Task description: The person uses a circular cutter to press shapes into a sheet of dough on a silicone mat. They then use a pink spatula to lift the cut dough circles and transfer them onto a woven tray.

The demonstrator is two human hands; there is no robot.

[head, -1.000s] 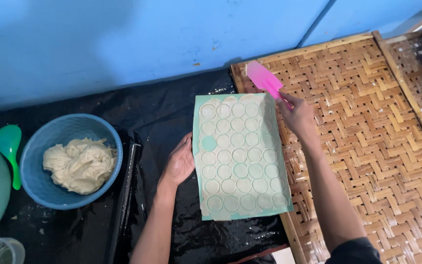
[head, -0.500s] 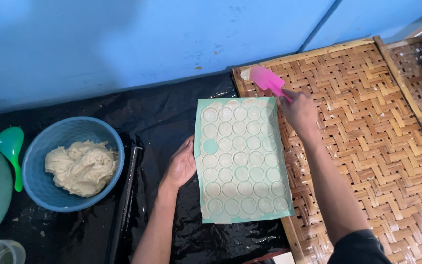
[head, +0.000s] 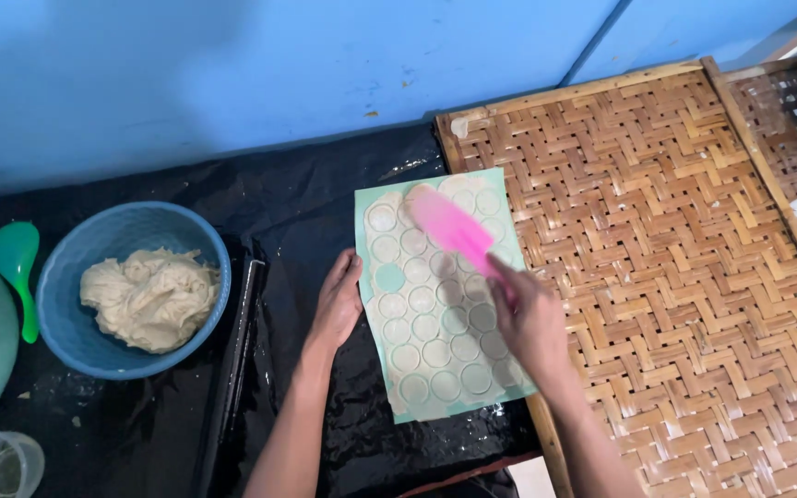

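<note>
Black plastic sheeting under a blue wall; at nine o'clock sits my blue dough bowl. My left hand lies flat, steadying the green stencil sheet. My right hand, closed round the pink scraper, has swung it from the woven bamboo tray onto the sheet's top rounds.

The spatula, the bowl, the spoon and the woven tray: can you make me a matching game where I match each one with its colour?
Things:
1. spatula
2. bowl
3. spoon
4. woven tray

Colours:
a. green
b. brown
c. pink
d. blue

Pairs: 1-c, 2-d, 3-a, 4-b.

The right hand holds the spatula over the mat of dough circles; the left hand rests at the mat's edge.
</note>
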